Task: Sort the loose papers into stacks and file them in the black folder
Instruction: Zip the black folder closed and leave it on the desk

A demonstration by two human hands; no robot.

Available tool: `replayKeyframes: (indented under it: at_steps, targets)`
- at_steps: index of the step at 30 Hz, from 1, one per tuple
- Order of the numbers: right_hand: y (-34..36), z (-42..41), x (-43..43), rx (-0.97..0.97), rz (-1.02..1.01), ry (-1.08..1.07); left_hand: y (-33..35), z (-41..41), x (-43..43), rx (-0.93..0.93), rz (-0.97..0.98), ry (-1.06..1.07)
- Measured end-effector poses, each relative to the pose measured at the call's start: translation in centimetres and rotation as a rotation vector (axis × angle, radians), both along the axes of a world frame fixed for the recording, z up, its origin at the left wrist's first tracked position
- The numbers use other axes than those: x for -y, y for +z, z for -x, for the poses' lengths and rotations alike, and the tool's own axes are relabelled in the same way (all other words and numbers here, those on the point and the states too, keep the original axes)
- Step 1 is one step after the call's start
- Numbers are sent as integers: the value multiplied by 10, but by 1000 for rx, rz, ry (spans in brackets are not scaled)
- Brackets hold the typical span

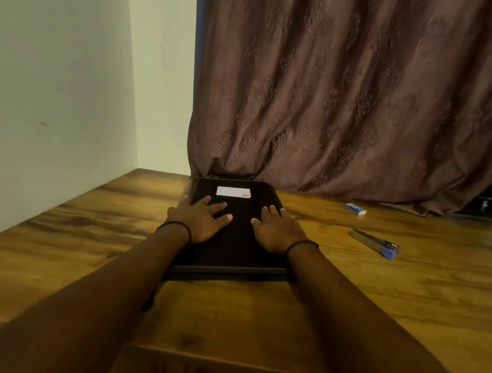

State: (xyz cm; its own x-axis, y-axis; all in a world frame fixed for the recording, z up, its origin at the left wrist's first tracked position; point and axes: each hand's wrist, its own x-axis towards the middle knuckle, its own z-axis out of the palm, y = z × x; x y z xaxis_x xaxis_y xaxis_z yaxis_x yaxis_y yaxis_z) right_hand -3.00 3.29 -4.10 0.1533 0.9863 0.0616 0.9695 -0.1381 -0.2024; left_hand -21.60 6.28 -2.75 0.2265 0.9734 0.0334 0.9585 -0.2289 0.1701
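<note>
the black folder [231, 228] lies closed on the worktop [94, 235], both hands, left [199, 221] and right [276, 230], pressing flat on it, fingers released. no loose papers show, so filing looks finished.

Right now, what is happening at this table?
A person rests both hands flat on a closed black folder that lies on the wooden table: the left hand on its left side, the right hand on its right. A stapler and a small blue-and-white box lie to the right.
</note>
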Motion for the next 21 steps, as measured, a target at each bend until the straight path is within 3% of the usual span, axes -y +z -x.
replayKeyframes:
  at_steps: [2,6,7,10,13,15,21]
  targets:
    - [-2,1,-8,6,-6,8,-1,6,-8,176,-70,-8]
    - [0,-1,1,32,-204,15,0,25,-3,845,-137,-10]
    - [1,1,5,60,-328,15,1,32,1,866,-197,21]
    - [7,6,21,165,-687,26,-2,50,15,706,-344,170]
    - [8,23,45,182,-872,103,-4,67,36,639,-323,296]
    - [7,43,66,152,-879,181,-9,77,53,613,-291,268]
    - [-3,112,120,-31,-556,336,-21,113,111,776,-165,9]
